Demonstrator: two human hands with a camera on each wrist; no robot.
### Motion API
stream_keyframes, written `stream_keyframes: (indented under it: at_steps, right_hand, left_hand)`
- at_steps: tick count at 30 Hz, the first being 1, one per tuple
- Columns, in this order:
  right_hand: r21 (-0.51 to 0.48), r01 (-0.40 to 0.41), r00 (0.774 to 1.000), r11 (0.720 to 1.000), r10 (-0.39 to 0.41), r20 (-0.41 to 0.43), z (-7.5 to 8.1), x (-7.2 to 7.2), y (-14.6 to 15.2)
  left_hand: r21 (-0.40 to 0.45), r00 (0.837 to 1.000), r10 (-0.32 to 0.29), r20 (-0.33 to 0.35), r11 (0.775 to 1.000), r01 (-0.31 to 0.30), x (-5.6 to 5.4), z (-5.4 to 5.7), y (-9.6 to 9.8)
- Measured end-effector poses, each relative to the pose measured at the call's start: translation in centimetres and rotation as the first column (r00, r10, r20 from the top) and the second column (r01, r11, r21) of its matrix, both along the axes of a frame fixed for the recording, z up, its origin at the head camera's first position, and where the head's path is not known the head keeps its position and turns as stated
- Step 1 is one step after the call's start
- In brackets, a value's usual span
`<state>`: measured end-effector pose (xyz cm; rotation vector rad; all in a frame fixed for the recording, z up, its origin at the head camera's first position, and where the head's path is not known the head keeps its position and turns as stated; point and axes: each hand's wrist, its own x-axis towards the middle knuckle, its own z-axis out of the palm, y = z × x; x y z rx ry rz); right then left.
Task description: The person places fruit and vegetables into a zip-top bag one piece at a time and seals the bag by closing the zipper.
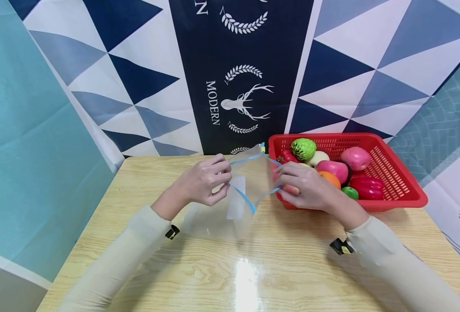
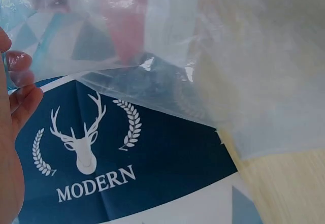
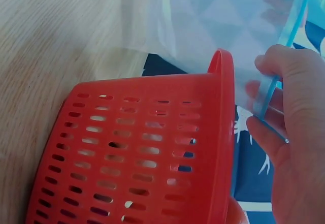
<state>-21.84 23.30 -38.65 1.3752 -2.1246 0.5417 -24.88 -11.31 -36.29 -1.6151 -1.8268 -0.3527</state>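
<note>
A clear zip bag [image 1: 214,219] with a blue zip edge is held up over the table, its mouth spread apart. My left hand [image 1: 210,180] pinches the blue edge on the left side. On the opposite side my right hand [image 1: 301,184] pinches the edge too, in front of the red basket. A yellow-green slider [image 1: 262,148] sits at the bag's far corner. In the left wrist view the bag's film [image 2: 264,82] fills the upper part, with the left fingers [image 2: 25,102] at its edge. The right wrist view shows the right hand [image 3: 299,112] gripping the blue strip.
At the back right stands a red plastic basket [image 1: 401,203] holding several toy fruits and vegetables, among them a green bumpy fruit [image 1: 303,149], an orange [image 1: 330,178] and a red pepper [image 1: 367,187]. The wooden table [image 1: 198,277] ends at a patterned cloth [image 1: 245,65] behind.
</note>
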Motion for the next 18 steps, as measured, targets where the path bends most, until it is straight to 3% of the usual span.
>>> stream_keyframes:
  at_steps: [10,18]
  right_hand:
    - [0.017,0.101,0.994,0.995,-0.102,0.051,1.0,1.4,2.5]
    - [0.081,0.253,0.964,0.964,-0.258,0.069,1.2,2.0,5.6]
  left_hand:
    - [-0.007,0.998,0.023,0.057,1.000,-0.023,-0.1,-0.5,0.5]
    - [-0.046,0.994,0.069,0.082,0.997,-0.065,0.1,-0.5,1.1]
